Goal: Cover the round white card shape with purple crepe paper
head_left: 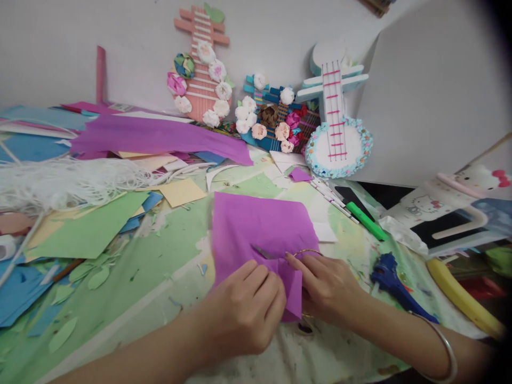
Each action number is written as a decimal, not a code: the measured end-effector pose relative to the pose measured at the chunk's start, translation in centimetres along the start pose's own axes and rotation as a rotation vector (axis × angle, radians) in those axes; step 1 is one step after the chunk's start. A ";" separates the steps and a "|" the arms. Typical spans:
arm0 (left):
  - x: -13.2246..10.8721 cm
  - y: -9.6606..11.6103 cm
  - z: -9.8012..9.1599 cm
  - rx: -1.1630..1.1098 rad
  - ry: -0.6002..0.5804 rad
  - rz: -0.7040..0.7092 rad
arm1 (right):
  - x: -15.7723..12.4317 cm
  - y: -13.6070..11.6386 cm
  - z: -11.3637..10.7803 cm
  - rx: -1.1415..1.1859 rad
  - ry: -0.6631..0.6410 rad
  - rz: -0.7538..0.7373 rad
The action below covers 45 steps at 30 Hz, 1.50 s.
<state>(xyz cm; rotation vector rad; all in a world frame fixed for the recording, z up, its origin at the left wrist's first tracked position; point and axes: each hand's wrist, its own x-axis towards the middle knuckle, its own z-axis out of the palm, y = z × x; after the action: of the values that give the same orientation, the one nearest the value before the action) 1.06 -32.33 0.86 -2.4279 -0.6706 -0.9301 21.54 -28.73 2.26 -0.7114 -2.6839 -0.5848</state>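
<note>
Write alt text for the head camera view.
A person's left hand grips a purple sheet while the right hand holds scissors to it. Paper scraps and white string crowd the left of the table; decorated, instrument-shaped crafts stand behind, and a blue tool lies at the right.

Near purple sheet [256, 221]: thin, matt paper, lightly creased. Scissors [262, 252]: metal blade. Right: marker [366, 221], glossy plastic; glue gun [394, 282], smooth plastic. Left: green card [92, 232], matt paper.
</note>
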 end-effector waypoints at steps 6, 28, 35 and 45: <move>0.2 0.2 -0.2 -0.039 0.061 -0.013 | 0.3 -0.9 -0.5 -0.009 -0.002 -0.016; -0.1 1.1 0.4 0.013 -0.081 -0.110 | -1.7 -0.9 -1.8 -0.042 -0.028 0.032; -0.3 0.9 -0.3 0.063 0.049 -0.059 | -3.5 -0.1 -2.1 -0.012 -0.055 0.102; 1.0 -3.5 -1.4 -0.287 0.064 -0.308 | -1.5 -1.8 -2.4 0.079 -0.182 0.264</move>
<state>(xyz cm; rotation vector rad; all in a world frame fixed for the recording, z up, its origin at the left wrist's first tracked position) -1.02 -30.12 3.33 -2.5706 -0.9641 -1.2986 22.32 -31.84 3.22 -1.1218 -2.6924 -0.3596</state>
